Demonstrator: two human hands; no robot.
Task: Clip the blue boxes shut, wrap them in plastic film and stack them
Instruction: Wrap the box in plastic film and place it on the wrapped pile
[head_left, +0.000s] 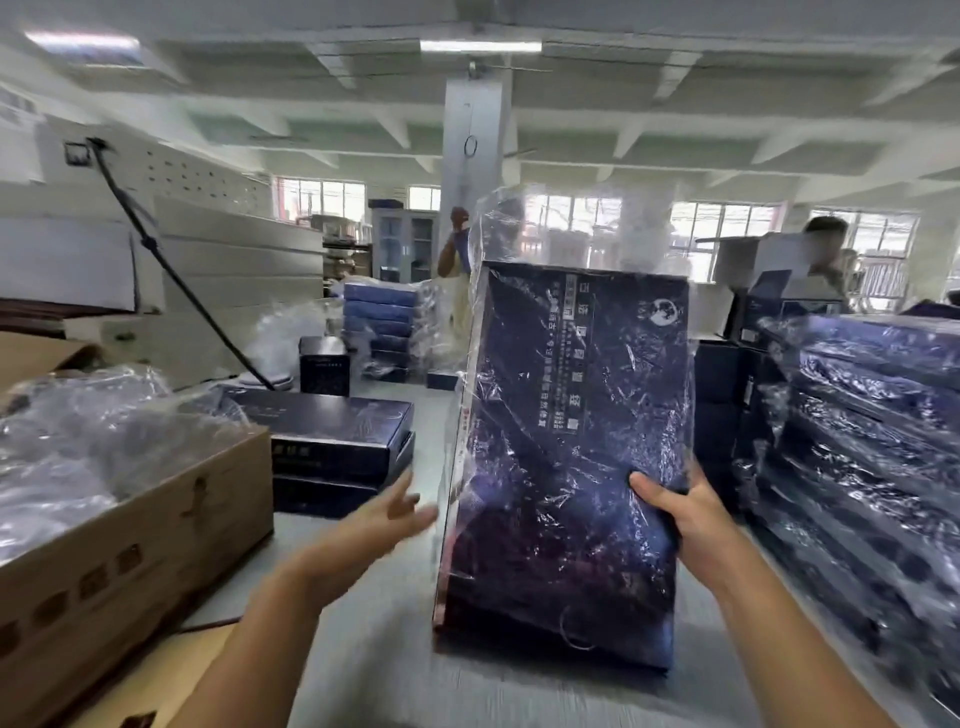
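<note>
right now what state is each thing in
blue box: upright, inside loose plastic film that sticks up past its top
right hand: grips the box's right edge, thumb in front
left hand: open, fingers spread, beside the box's left edge
right stack: wrapped boxes, lying flat
two boxes: closed, unwrapped, stacked flat
carton: open, holding crumpled film

At our left we see a brown cardboard carton (156, 525) by the grey worktop (374, 597). Behind it lie stacked white panels (234, 260), crossed by a black cable (171, 270). A white pillar (475, 124) stands mid-room. Beyond it are windows (722, 223) and what may be a glass-fronted cabinet (405, 244).
</note>
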